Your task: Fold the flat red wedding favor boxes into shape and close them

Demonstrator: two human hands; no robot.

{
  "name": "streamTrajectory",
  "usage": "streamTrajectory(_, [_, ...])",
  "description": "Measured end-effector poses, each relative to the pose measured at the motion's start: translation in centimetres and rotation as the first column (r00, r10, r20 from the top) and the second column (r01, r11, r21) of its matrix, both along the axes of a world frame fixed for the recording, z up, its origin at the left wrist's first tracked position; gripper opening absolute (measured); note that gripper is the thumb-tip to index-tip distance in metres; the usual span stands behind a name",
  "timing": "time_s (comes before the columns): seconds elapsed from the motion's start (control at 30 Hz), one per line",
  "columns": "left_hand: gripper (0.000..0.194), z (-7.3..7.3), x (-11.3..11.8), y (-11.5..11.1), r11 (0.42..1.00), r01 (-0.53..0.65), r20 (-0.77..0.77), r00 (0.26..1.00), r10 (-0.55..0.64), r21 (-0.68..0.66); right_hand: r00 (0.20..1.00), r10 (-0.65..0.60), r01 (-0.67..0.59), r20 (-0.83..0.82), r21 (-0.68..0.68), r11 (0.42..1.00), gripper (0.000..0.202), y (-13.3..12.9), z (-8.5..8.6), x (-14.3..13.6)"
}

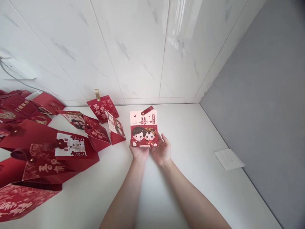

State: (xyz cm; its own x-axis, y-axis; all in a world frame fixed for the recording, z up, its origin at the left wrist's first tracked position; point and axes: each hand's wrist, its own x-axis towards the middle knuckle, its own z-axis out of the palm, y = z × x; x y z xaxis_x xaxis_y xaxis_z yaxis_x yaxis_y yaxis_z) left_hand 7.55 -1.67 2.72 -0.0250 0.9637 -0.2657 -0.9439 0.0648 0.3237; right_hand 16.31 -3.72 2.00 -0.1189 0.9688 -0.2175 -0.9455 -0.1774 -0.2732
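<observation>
A red and pink wedding favor box (144, 128) with two cartoon figures on its front and a dark red strap on top is upright over the white table. My left hand (139, 153) supports it from below at the lower left, its fingers mostly hidden behind the box. At the lower right, my right hand (162, 151) holds it too, palm up, thumb pointing away from the box and the other fingers partly covered by it. To the left of the box stand a small tent-shaped favor box (116, 127) and a red one with a gold strap (103, 108).
Several more red favor boxes (81, 159) crowd the left side of the white table (190, 133). Red bags (19, 108) lie at the far left, near a cable (21, 83). A tiled wall (133, 57) closes the back; a white plate (229, 159) lies by the right edge.
</observation>
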Motion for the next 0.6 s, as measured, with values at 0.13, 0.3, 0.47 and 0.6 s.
streamTrajectory(0.13, [0.039, 0.02, 0.05, 0.05, 1.000, -0.002, -0.008, 1.000, 0.002, -0.019, 1.000, 0.001, 0.000, 0.007, -0.015, 1.000, 0.029, 0.02, -0.13, -0.01])
streamTrajectory(0.3, [0.036, -0.06, 0.16, 0.03, 0.999, -0.013, -0.013, 1.000, 0.013, -0.042, 1.000, -0.001, 0.001, -0.007, -0.044, 0.999, 0.029, 0.13, 0.07, 0.10])
streamTrajectory(0.47, [0.036, -0.21, 0.19, 0.08, 0.999, -0.005, -0.027, 1.000, 0.004, -0.037, 1.000, 0.004, -0.005, -0.027, -0.064, 0.998, 0.028, 0.14, 0.14, 0.19])
streamTrajectory(0.6, [0.035, -0.46, 0.15, 0.16, 1.000, -0.007, -0.038, 0.999, 0.007, -0.020, 1.000, 0.003, -0.005, -0.028, -0.067, 0.998, 0.028, 0.12, -0.07, 0.20])
